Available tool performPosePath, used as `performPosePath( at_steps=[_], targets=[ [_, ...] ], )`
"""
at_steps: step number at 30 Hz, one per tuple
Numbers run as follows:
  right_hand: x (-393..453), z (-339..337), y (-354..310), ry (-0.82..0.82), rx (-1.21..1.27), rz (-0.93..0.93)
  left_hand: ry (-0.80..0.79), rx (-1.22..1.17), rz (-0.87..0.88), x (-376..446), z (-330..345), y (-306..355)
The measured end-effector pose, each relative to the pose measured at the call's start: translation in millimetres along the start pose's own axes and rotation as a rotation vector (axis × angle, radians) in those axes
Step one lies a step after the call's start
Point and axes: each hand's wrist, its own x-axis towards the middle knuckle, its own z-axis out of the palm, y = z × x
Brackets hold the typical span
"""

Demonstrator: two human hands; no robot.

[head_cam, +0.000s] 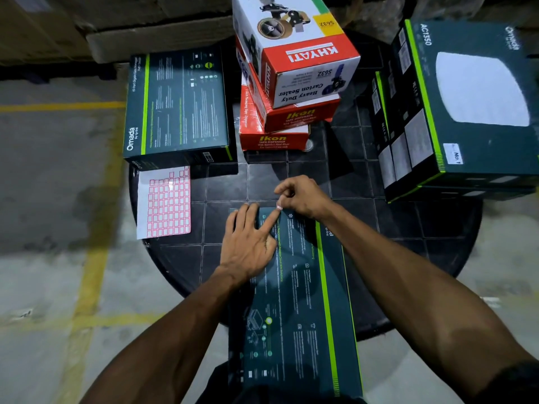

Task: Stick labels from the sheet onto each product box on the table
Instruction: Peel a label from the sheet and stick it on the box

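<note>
A long dark teal box [294,310] with a green stripe lies on the round black table [408,228], reaching toward me. My left hand [248,243] rests flat on its far end, the index finger stretched toward a small pink-edged label [279,206]. My right hand [300,196] pinches that label between thumb and fingers right at the box's far edge. The label sheet [164,202], white with rows of pink-bordered stickers, lies at the table's left edge, partly under another teal Omada box [175,103].
A stack of red and white tape dispenser boxes [291,83] stands at the back centre. Stacked teal boxes [460,112] fill the right; the top one bears a white label [455,154]. Concrete floor with yellow lines lies left; cardboard cartons [145,39] behind.
</note>
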Motion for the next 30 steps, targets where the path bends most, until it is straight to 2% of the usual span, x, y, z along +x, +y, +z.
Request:
performPosePath(
  at_steps=[14, 20, 24, 30],
  targets=[
    [-8, 5, -2, 0.063, 0.063, 0.017, -0.007, -0.009, -0.007, 0, -2, -1],
    [-12, 5, 0, 0.129, 0.087, 0.000, 0.054, -0.131, -0.050, -2, -3, -2],
    [-13, 8, 7, 0.007, 0.065, 0.036, 0.084, -0.224, -0.094, -2, -2, -3],
    [-9, 7, 2, -0.046, 0.047, 0.066, 0.076, -0.225, -0.099, -1, -4, -3]
  ],
)
